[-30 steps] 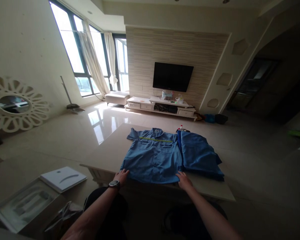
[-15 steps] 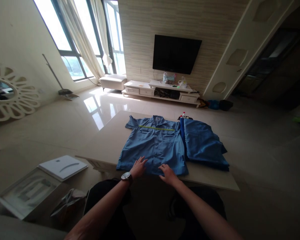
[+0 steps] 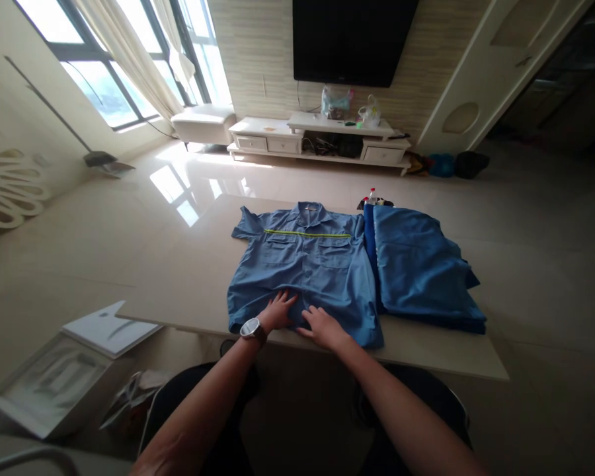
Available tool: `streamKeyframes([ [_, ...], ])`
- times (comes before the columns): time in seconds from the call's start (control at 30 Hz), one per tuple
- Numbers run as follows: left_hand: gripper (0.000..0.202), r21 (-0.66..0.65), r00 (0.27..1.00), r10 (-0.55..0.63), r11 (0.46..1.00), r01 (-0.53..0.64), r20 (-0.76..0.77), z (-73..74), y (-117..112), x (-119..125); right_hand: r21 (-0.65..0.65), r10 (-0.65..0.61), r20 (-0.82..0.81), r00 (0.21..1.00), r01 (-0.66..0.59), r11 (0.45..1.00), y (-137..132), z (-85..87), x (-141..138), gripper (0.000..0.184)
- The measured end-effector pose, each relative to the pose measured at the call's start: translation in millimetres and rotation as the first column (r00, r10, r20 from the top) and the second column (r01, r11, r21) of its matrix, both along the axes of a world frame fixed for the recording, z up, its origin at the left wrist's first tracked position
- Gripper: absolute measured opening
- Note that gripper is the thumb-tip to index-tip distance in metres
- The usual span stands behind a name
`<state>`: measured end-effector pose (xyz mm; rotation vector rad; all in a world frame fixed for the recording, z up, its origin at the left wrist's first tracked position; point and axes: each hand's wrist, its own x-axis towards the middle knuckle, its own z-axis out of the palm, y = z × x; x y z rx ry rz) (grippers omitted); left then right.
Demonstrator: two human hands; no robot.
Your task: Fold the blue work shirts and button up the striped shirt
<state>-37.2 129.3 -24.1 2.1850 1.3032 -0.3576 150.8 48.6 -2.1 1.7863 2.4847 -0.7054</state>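
Note:
A blue short-sleeved work shirt (image 3: 305,264) with a yellow chest stripe lies spread flat on a beige table (image 3: 188,277), collar away from me. My left hand (image 3: 276,311), a watch on its wrist, rests flat with fingers spread on the shirt's lower middle. My right hand (image 3: 322,327) lies flat beside it on the hem, fingers stretched toward the left hand. Neither hand grips the cloth. A pile of darker blue garments (image 3: 421,271) sits right of the shirt, touching its edge.
A small bottle (image 3: 371,196) stands at the table's far edge behind the pile. An open box with a white lid (image 3: 110,328) lies on the floor to my left. A TV (image 3: 352,39) hangs above a white cabinet (image 3: 317,135) across the shiny floor.
Both hands have slid from the shirt's two bottom corners inward to the middle of the hem, then a little up the shirt. The camera has tilted down and moved closer.

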Motion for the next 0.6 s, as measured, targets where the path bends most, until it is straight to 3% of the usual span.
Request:
streamKeyframes([
  [0.23,0.098,0.087,0.999,-0.030,0.996,0.029,0.013,1.8,10.0,13.5,-0.116,0.011,0.031,0.999,-0.008,0.993,12.0,13.3,-4.9,0.033],
  [0.37,0.062,0.151,0.991,-0.051,0.988,0.031,0.125,5.7,12.9,24.7,-0.085,-0.042,-0.081,0.996,0.036,0.996,13.6,13.5,4.5,0.039],
  [0.47,0.038,0.254,0.946,0.084,0.952,-0.169,0.313,22.3,13.1,33.4,-0.030,-0.221,-0.206,0.953,0.219,0.975,21.6,16.3,16.5,0.028],
  [0.53,0.023,0.301,0.837,0.209,0.866,-0.398,0.506,39.2,10.0,39.0,0.003,-0.328,-0.319,0.889,0.347,0.938,27.7,19.0,23.0,0.016],
  [0.6,0.021,0.235,0.685,0.288,0.793,-0.562,0.669,54.6,3.3,44.5,0.027,-0.382,-0.444,0.810,0.438,0.899,32.6,21.3,27.1,0.010],
])
